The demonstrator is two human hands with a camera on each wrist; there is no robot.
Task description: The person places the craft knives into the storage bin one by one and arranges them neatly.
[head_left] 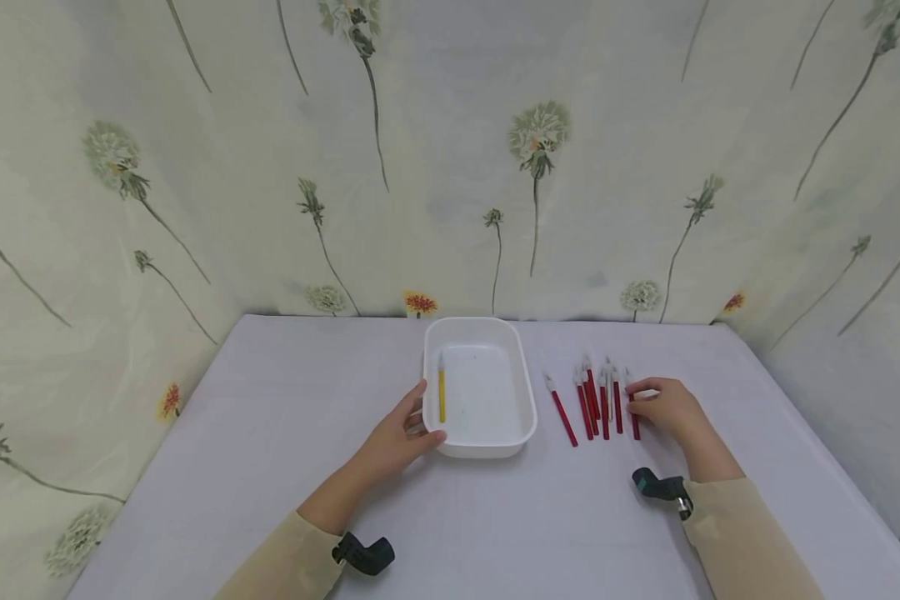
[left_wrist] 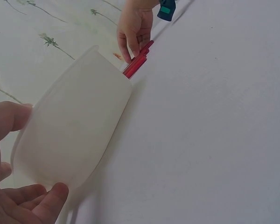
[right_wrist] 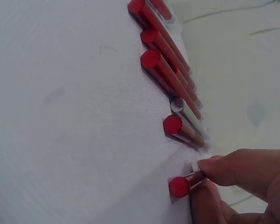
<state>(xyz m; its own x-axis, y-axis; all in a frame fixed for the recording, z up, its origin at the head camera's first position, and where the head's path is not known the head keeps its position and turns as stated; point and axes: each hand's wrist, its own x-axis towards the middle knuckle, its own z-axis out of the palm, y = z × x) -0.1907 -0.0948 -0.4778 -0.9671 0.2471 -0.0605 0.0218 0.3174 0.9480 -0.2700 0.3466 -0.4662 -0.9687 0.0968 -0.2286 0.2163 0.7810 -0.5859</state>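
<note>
"Right hand (head_left: 667, 408)?"
"Pinches a red pen (head_left: 636, 428), at the tray's (head_left: 489, 408) three o'clock."
"Left hand (head_left: 390, 446)?"
"Grips the tray at eight o'clock."
"Between?"
"Other red pens (head_left: 605, 418), a pale pen (right_wrist: 188, 115). Yellow pen (head_left: 442, 397) in tray, nine o'clock."

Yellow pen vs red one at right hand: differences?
Place: the yellow pen lies inside the white tray; the red pen is outside it.
Contact: the right hand pinches the red pen; no hand touches the yellow pen.
Company: the yellow pen is alone; the red pen has other pens beside it.
Shared: slim barrel, pale tip.
</note>
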